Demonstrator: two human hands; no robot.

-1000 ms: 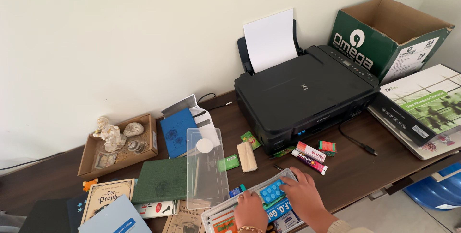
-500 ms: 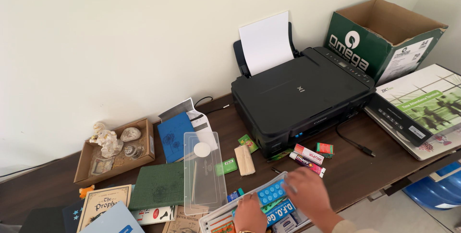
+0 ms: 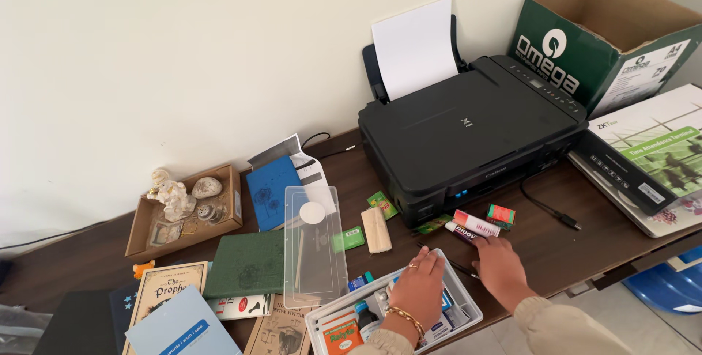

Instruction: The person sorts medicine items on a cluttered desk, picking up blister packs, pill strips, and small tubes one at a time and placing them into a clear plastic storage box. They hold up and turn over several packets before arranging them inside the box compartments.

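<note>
Lower centre, my left hand rests flat, grasping nothing, on the clear tray; my right hand grasps the purple-and-white tube.

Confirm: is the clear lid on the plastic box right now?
No. The clear lid lies flat on the desk to the left of the plastic box, whose open top the left hand covers.

tray: clear glossy plastic
lid: clear smooth plastic
printer: matt black plastic
desk: showing dark smooth wood
box: cardboard
bracelet: shining gold metal
</note>
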